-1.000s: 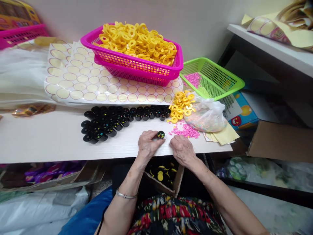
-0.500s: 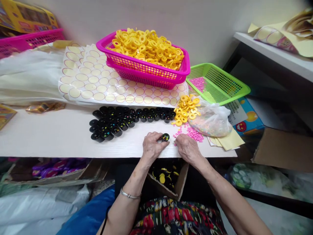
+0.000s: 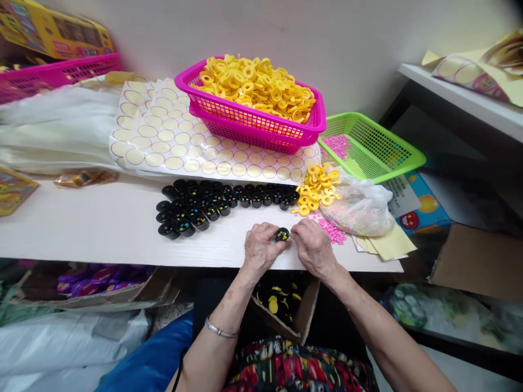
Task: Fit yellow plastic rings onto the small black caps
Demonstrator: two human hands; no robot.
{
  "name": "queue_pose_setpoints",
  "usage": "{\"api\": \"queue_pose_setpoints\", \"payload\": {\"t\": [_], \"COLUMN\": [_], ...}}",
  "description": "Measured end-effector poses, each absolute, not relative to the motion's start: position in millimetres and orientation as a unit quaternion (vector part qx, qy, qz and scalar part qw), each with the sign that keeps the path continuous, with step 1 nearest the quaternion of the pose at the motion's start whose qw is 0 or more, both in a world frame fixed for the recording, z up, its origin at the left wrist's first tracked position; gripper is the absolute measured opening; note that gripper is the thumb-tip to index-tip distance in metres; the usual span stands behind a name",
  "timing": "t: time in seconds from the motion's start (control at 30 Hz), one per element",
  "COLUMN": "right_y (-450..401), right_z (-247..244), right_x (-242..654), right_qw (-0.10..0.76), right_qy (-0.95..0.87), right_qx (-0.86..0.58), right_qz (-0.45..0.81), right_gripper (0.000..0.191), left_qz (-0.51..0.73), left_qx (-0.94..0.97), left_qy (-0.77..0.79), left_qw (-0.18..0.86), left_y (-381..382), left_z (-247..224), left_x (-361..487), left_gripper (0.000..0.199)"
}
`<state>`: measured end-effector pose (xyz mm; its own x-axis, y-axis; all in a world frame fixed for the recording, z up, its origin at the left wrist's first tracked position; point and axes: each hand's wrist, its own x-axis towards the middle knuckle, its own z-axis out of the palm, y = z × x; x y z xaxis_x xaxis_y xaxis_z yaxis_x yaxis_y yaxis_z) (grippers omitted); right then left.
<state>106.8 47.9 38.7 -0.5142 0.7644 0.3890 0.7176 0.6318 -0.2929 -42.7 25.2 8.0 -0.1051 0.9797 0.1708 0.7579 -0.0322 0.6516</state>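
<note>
My left hand [image 3: 261,246] grips a small black cup [image 3: 282,234] with colourful bits inside, its opening tipped toward me. Close against the cup's right side is my right hand [image 3: 314,245], thumb and fingertips pinched together; whatever sits between them is too small to make out. Small pink pieces [image 3: 334,231] lie scattered just behind the right hand. To the left on the table, several more black cups [image 3: 192,204] stand packed together, many with coloured bits in them. A pile of yellow ring-shaped parts [image 3: 316,190] lies beyond the pink pieces.
A pink basket [image 3: 253,122] heaped with yellow parts rests on sticker sheets [image 3: 163,147]. A green basket [image 3: 370,147] and a plastic bag of small beads [image 3: 359,209] are at the right. Below the table edge, a cardboard box [image 3: 306,316] holds black and yellow pieces.
My right hand has moved from beside the pink pieces to the rim of the cup, still pinched. The left hand keeps the cup. The whole view has shifted slightly.
</note>
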Motion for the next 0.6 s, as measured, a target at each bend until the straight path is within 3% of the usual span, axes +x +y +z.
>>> {"api": "queue_pose_setpoints", "payload": {"t": [0.3, 0.6], "right_y": [58, 61], "right_z": [43, 38], "right_x": [92, 89], "right_qw": [0.173, 0.159], "right_qy": [-0.912, -0.932], "right_qx": [-0.372, -0.324], "right_qz": [-0.019, -0.036], "right_gripper": [0.021, 0.023], "left_qz": [0.301, 0.299], "left_qx": [0.662, 0.661], "left_qy": [0.667, 0.668], "left_qw": [0.160, 0.163], "left_y": [22, 24], "left_z": [8, 9], "left_x": [-44, -43], "left_gripper": [0.018, 0.013]}}
